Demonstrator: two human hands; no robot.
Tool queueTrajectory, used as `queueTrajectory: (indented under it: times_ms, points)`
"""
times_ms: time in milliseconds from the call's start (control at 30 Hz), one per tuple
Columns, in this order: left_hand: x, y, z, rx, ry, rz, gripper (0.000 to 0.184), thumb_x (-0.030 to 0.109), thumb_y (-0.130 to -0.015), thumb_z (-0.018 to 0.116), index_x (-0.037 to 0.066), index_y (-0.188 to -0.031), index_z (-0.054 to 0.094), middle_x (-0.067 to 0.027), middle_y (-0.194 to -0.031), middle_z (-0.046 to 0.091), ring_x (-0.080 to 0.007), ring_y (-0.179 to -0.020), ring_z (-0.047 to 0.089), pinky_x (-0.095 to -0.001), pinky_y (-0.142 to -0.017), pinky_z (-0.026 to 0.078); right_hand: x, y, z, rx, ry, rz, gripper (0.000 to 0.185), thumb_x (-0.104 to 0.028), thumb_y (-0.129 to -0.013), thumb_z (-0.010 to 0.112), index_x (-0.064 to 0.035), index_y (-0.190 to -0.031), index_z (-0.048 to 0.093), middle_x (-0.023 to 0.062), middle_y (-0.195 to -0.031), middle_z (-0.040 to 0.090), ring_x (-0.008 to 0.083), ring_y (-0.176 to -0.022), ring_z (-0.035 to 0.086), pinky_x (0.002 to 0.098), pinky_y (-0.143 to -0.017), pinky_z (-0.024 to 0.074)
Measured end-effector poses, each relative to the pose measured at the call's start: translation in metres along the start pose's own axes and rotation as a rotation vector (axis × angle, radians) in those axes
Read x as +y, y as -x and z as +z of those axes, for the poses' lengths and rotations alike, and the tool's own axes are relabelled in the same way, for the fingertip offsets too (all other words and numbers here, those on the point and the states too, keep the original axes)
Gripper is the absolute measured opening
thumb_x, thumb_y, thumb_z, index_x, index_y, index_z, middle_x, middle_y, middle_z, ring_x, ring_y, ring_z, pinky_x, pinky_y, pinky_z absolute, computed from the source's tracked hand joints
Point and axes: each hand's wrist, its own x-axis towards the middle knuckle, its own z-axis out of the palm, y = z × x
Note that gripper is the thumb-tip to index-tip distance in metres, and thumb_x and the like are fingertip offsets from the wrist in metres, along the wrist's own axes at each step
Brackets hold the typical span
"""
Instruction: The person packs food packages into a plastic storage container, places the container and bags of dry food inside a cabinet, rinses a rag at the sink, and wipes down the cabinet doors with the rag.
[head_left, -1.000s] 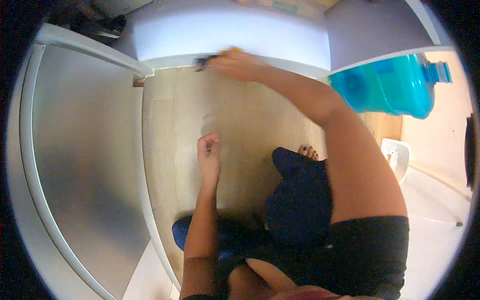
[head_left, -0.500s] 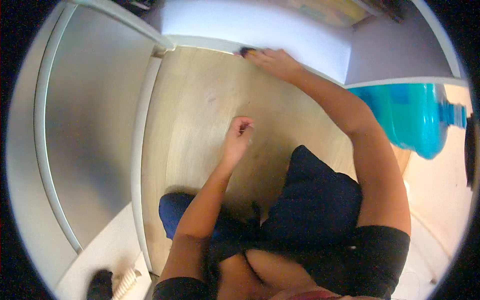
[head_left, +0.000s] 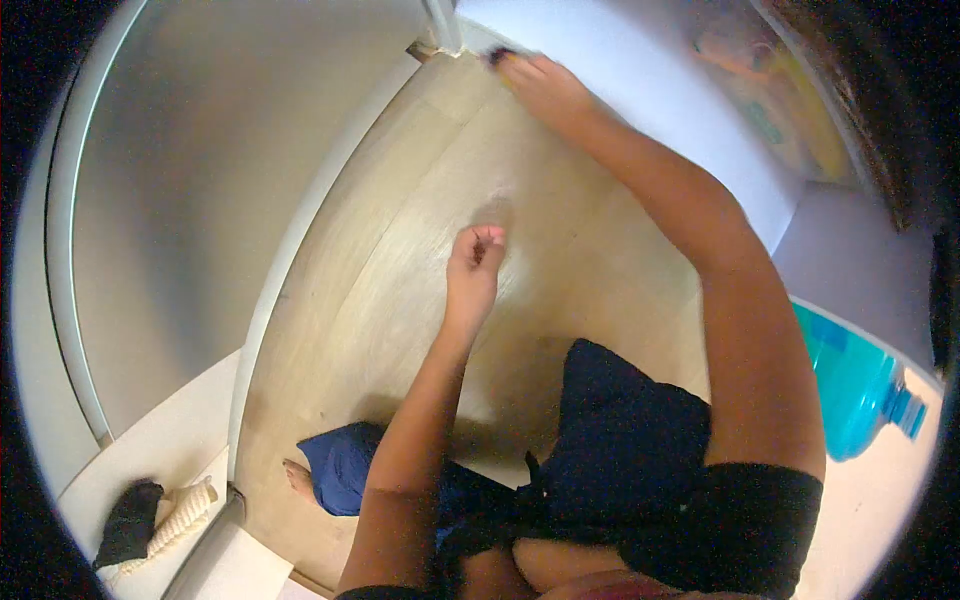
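Note:
My right hand (head_left: 545,90) reaches far forward to where the wood-look floor (head_left: 380,290) meets the pale wall. Its fingers are closed around a small dark thing with a yellowish part (head_left: 499,57), blurred, its kind unclear. It lies close to the corner by the door frame. My left hand (head_left: 475,262) hovers above the middle of the floor, fingers curled into a loose fist. Something dark shows inside the curl, but I cannot make out whether it is an object or shadow.
On the left stands a frosted panel (head_left: 240,190) with a pale frame. To the right lies a blue-green water jug (head_left: 850,375). A dark cloth (head_left: 130,522) and a cream ribbed thing (head_left: 182,515) are at lower left. My knees in dark trousers (head_left: 625,430) rest near the floor.
My view has turned, bringing more of the left panel in. My right hand has moved leftward along the wall's base, nearer the corner. The left hand stays curled in about the same place.

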Motion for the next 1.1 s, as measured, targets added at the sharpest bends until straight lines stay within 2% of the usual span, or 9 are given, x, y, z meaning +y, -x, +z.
queueTrajectory:
  times_ms: [167,233,400,533,600,700,767,933,1100]
  points:
    - [-0.020,0.020,-0.007,-0.003,0.084,-0.133,0.011,0.013,-0.088,0.055,0.004,-0.095,0.056,0.0018,-0.082,0.054,-0.0068,-0.073,0.046,-0.0212,-0.068,0.038,-0.012,-0.061,0.006,0.081,0.125,0.022,0.025,-0.013,-0.079,0.050,-0.0073,-0.102,0.057,0.0035,-0.108,0.052,0.0174,-0.105,0.047,0.0293,-0.084,0.0455]
    - [-0.019,0.023,-0.014,0.000,0.061,-0.122,0.011,0.012,-0.088,0.055,0.004,-0.095,0.056,0.0017,-0.082,0.054,-0.0069,-0.073,0.046,-0.0213,-0.068,0.038,-0.014,-0.026,0.004,-0.145,0.120,0.082,0.043,-0.016,-0.081,0.049,-0.0075,-0.123,0.048,-0.0011,-0.126,0.045,0.0132,-0.116,0.039,0.0271,-0.094,0.0340]
    - [-0.013,0.032,-0.045,-0.028,-0.019,-0.129,0.010,0.008,-0.085,0.054,0.005,-0.094,0.056,-0.0006,-0.087,0.057,-0.0115,-0.084,0.052,-0.0254,-0.079,0.041,-0.007,0.185,-0.076,-0.174,-0.205,0.240,0.036,-0.016,-0.078,0.052,-0.0138,-0.114,0.054,0.0011,-0.108,0.054,0.0211,-0.102,0.050,0.0338,-0.087,0.0407]
    - [0.015,0.041,-0.056,0.007,-0.147,-0.121,0.014,0.012,-0.085,0.054,0.004,-0.096,0.057,-0.0019,-0.088,0.058,-0.0125,-0.084,0.053,-0.0261,-0.079,0.041,0.003,0.341,-0.144,-0.759,-0.213,0.705,0.034,-0.029,-0.083,0.053,-0.0151,-0.114,0.053,0.0048,-0.117,0.053,0.0292,-0.102,0.051,0.0414,-0.086,0.0439]
    - [0.033,0.037,-0.057,-0.042,-0.303,-0.063,0.015,0.014,-0.086,0.054,0.004,-0.097,0.057,-0.0029,-0.088,0.058,-0.0131,-0.084,0.054,-0.0268,-0.078,0.042,0.011,0.379,-0.155,-0.973,0.119,0.241,0.035,-0.029,-0.083,0.054,-0.0118,-0.114,0.054,0.0090,-0.121,0.053,0.0305,-0.105,0.052,0.0408,-0.086,0.0447]
    - [0.057,0.020,-0.072,-0.178,-0.423,0.005,0.019,0.018,-0.086,0.055,0.003,-0.097,0.058,-0.0030,-0.088,0.058,-0.0139,-0.084,0.055,-0.0283,-0.077,0.043,0.009,0.315,-0.165,-0.992,-0.215,0.744,0.033,-0.030,-0.082,0.055,-0.0078,-0.107,0.060,0.0138,-0.111,0.059,0.0304,-0.098,0.058,0.0419,-0.083,0.0473]
    - [0.069,0.010,-0.078,-0.196,-0.501,0.013,0.022,0.021,-0.086,0.056,0.003,-0.097,0.058,-0.0046,-0.088,0.059,-0.0158,-0.084,0.055,-0.0295,-0.077,0.044,0.013,0.246,-0.172,-1.136,-0.371,0.297,0.032,-0.034,-0.083,0.053,-0.0080,-0.099,0.064,0.0164,-0.095,0.064,0.0314,-0.086,0.063,0.0443,-0.077,0.0495]
    - [0.086,0.015,-0.080,-0.314,-0.835,0.208,0.029,0.028,-0.085,0.057,0.001,-0.098,0.058,-0.0113,-0.092,0.060,-0.0229,-0.086,0.057,-0.0340,-0.079,0.045,-0.038,0.106,-0.209,-0.491,-1.075,0.376,0.021,-0.012,-0.083,0.049,-0.0079,-0.099,0.063,0.0141,-0.092,0.064,0.0260,-0.078,0.062,0.0387,-0.070,0.0484]
    - [0.070,0.045,-0.114,-0.616,-0.911,0.291,0.030,0.027,-0.083,0.058,0.002,-0.100,0.058,-0.0155,-0.097,0.060,-0.0270,-0.089,0.058,-0.0359,-0.080,0.045,-0.098,0.078,-0.196,-0.780,-1.699,0.622,0.022,-0.005,-0.085,0.048,-0.0038,-0.105,0.057,0.0090,-0.091,0.061,0.0216,-0.077,0.061,0.0337,-0.059,0.0511]
